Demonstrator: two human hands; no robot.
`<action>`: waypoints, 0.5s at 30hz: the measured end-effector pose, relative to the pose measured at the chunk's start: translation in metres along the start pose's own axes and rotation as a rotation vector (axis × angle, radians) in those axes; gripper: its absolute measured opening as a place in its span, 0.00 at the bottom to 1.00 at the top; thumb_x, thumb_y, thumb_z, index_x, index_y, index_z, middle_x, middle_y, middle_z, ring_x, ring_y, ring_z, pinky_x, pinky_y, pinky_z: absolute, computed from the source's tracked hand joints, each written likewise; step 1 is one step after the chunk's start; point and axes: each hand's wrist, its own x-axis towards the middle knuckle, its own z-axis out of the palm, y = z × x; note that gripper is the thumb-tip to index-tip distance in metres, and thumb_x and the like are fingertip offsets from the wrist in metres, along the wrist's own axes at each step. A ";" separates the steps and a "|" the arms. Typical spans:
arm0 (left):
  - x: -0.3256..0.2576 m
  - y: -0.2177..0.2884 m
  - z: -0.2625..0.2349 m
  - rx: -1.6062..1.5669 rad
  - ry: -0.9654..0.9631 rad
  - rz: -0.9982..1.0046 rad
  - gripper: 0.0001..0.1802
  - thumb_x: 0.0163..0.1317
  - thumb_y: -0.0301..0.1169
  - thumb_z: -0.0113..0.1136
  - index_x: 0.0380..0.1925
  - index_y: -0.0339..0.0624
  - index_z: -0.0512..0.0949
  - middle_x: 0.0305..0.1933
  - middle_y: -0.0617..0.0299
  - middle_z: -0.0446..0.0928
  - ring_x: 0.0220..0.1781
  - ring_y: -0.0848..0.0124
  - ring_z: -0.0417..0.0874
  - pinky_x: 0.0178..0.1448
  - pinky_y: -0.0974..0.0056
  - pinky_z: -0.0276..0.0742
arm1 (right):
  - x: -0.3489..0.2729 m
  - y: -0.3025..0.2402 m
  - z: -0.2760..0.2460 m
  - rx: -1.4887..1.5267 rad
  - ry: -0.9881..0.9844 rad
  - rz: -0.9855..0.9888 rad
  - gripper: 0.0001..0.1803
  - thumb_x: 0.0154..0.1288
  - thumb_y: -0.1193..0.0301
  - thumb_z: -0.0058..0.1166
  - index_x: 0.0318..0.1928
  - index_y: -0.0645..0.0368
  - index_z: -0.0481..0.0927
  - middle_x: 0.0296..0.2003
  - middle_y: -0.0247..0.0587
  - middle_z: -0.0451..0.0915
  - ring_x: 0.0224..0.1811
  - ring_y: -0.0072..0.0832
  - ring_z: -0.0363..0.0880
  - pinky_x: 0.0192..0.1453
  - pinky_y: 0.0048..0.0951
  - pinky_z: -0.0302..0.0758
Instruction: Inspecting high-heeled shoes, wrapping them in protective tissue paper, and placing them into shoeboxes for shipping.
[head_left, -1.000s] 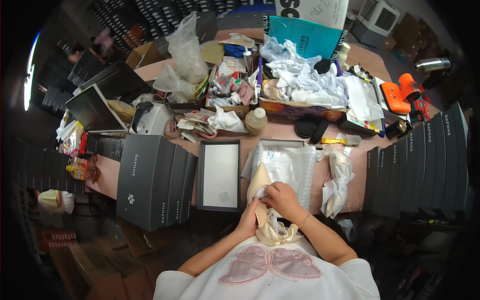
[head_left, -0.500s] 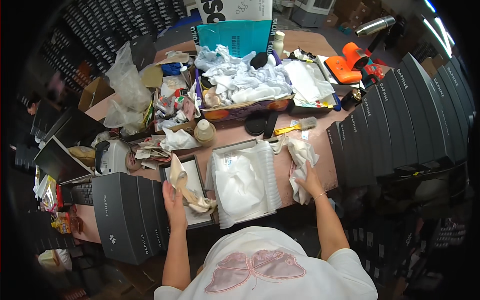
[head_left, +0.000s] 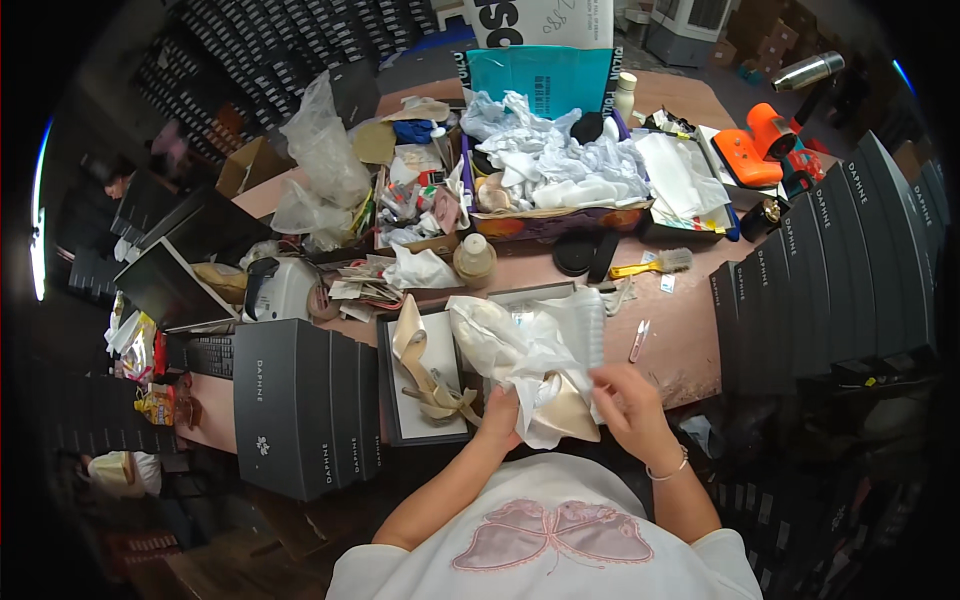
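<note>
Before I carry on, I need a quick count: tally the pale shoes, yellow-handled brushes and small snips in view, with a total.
Pale shoes: 2 (one in the dark-rimmed tray, one partly wrapped in white paper)
Yellow-handled brushes: 1
Small snips: 1
Total: 4

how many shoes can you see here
2: one shoe lies in the left open box; the other shoe, partly wrapped in white paper, is between the left hand and right hand. More may be hidden in the dark boxes.
</note>
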 end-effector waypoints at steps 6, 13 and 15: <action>-0.023 0.005 0.008 0.215 0.007 0.151 0.25 0.69 0.34 0.50 0.63 0.43 0.58 0.59 0.59 0.69 0.61 0.67 0.70 0.63 0.57 0.68 | 0.001 0.022 0.055 -0.205 -0.282 -0.140 0.29 0.47 0.71 0.64 0.53 0.61 0.73 0.54 0.51 0.69 0.57 0.50 0.67 0.56 0.42 0.72; 0.005 0.052 -0.026 0.031 0.084 0.182 0.16 0.69 0.41 0.50 0.49 0.44 0.74 0.48 0.63 0.77 0.51 0.72 0.76 0.57 0.60 0.70 | -0.020 0.021 0.034 -0.113 -0.119 -0.321 0.26 0.48 0.70 0.64 0.51 0.60 0.75 0.49 0.51 0.76 0.54 0.51 0.72 0.58 0.41 0.70; 0.026 0.059 -0.019 0.002 0.147 0.259 0.13 0.69 0.39 0.51 0.46 0.43 0.75 0.45 0.65 0.78 0.48 0.74 0.77 0.55 0.62 0.71 | -0.016 0.008 0.019 -0.272 -0.064 -0.364 0.27 0.47 0.72 0.64 0.51 0.62 0.74 0.49 0.49 0.76 0.55 0.50 0.72 0.58 0.42 0.70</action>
